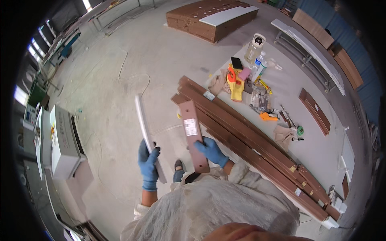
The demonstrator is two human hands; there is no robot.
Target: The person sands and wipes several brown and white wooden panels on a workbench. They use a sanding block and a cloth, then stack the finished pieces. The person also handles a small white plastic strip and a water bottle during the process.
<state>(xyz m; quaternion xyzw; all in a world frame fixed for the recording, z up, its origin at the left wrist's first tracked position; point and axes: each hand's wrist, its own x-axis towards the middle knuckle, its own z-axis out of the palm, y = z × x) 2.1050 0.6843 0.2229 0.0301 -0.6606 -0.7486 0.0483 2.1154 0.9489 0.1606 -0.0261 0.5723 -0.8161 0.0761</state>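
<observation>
My left hand (148, 165), in a blue glove, is closed round the lower part of a long, narrow white strip (142, 118) held nearly upright. To its right, a short flat brown board (188, 112) with a white label (190, 127) and a hole near each end is gripped at its right edge by my right hand (213, 152), also gloved in blue. The strip and the board are apart. Just beyond my right hand, several long brown boards (241, 134) lie side by side, slanting across a pale worktable (317, 148).
On the table are a large clear bottle (253, 52), a dark phone (237, 63), a yellow cloth item (236, 90), an orange-handled tool (268, 116), a green tape measure (300, 130) and short brown boards (315, 111). A white cabinet (64, 148) stands left; a brown stack (193, 24) lies ahead. A cable (134, 78) crosses the floor.
</observation>
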